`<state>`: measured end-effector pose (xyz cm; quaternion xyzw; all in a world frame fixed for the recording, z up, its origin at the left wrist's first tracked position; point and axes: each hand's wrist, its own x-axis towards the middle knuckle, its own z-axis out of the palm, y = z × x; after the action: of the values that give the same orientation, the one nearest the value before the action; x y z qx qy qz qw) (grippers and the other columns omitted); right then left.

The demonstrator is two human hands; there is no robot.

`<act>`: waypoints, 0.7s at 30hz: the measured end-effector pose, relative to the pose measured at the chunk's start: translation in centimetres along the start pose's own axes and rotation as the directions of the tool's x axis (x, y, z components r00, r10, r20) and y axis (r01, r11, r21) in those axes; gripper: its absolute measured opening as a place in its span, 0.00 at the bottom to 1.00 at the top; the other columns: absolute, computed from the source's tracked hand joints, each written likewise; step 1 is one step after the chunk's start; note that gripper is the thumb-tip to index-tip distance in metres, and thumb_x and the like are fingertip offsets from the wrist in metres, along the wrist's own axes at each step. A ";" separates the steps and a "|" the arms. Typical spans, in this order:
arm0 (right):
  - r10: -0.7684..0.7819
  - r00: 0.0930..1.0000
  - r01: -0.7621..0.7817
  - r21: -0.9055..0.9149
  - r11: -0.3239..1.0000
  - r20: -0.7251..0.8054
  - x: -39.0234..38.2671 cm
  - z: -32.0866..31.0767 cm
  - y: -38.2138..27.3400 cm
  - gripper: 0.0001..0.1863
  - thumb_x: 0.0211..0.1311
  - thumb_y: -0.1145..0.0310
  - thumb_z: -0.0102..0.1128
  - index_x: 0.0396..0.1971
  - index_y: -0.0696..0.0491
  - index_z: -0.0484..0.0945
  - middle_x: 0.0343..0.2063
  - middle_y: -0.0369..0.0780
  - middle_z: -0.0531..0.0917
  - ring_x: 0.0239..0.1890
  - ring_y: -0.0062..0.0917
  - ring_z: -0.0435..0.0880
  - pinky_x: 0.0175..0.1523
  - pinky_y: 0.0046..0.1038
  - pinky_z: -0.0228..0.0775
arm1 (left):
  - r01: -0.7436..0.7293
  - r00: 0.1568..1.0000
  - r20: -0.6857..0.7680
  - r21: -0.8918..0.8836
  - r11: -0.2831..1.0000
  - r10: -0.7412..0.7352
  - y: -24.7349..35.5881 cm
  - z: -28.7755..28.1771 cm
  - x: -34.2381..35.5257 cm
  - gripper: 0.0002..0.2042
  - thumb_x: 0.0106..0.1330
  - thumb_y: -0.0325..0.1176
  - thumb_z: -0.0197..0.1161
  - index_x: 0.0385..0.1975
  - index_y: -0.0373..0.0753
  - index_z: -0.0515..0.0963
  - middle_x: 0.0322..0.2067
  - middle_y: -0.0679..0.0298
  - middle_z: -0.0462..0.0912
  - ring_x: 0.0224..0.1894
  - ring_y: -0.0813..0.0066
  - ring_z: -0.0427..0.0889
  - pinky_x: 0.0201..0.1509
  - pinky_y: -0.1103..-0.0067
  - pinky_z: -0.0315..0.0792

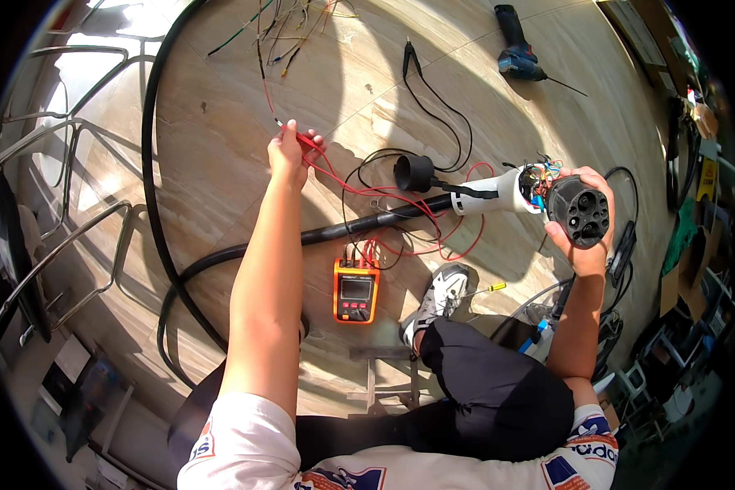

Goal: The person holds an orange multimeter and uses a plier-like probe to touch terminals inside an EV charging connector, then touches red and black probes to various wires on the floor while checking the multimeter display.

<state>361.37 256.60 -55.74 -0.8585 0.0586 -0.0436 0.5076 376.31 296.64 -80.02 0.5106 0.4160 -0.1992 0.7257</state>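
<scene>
My left hand [286,155] pinches a red test probe [305,141], its tip at the end of a thin red wire [268,96]; whether they touch is too small to tell. That wire runs to a spread of loose coloured wires [294,37]. On the right, my right hand [588,260] grips the round black pin face of a charging plug [578,214]. Coloured wires [541,178] show between this face and the plug's white housing [488,198]. An orange multimeter [356,286] lies on the floor with test leads plugged in. The black probe [409,57] lies apart, farther forward.
A thick black cable [343,231] runs from the housing and loops at left. A black cap [414,173] lies beside the housing. A cordless drill [516,53] is at far right, a yellow-handled screwdriver [496,287] by my shoe. Metal chair frames [73,122] stand left; cardboard boxes [694,261] right.
</scene>
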 end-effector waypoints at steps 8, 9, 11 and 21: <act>-0.004 1.000 0.004 0.032 0.999 -0.008 -0.2 -0.1 -0.1 0.42 0.37 0.68 0.82 0.57 0.53 0.68 0.54 0.43 0.74 0.59 0.34 0.75 0.65 0.35 0.66 | -0.046 0.960 -0.183 0.638 0.769 0.210 -2.3 0.9 -0.9 0.21 0.70 0.49 0.57 0.34 0.31 0.71 0.29 0.50 0.81 0.30 0.62 0.83 0.33 0.66 0.77; -0.010 1.000 0.010 0.040 0.999 -0.005 -0.2 0.1 -0.1 0.42 0.37 0.68 0.82 0.57 0.53 0.68 0.54 0.43 0.74 0.59 0.34 0.75 0.65 0.35 0.66 | -0.071 0.932 -0.207 0.701 0.710 0.298 -2.8 0.1 0.1 0.22 0.68 0.49 0.58 0.35 0.29 0.71 0.30 0.48 0.82 0.31 0.58 0.83 0.37 0.64 0.77; -0.019 1.000 0.020 0.047 0.999 -0.004 -0.2 0.2 0.0 0.43 0.37 0.69 0.82 0.57 0.53 0.68 0.54 0.43 0.75 0.59 0.34 0.75 0.65 0.35 0.66 | -0.086 0.886 -0.227 0.777 0.624 0.405 -4.0 -1.1 1.0 0.24 0.66 0.49 0.60 0.37 0.27 0.71 0.32 0.43 0.83 0.35 0.49 0.84 0.43 0.60 0.75; -0.022 1.000 0.022 0.014 1.000 -0.011 -0.5 -0.2 0.3 0.42 0.37 0.67 0.82 0.57 0.53 0.68 0.54 0.43 0.74 0.59 0.34 0.75 0.65 0.36 0.66 | -0.365 0.788 0.283 0.930 0.046 0.546 -2.2 -0.4 -3.8 0.23 0.70 0.50 0.53 0.42 0.32 0.81 0.41 0.39 0.79 0.47 0.41 0.78 0.54 0.59 0.72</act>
<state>360.80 256.37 -55.89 -0.8552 0.0516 -0.0540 0.5129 372.40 295.61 -78.26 0.9592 0.0688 -0.1311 0.2410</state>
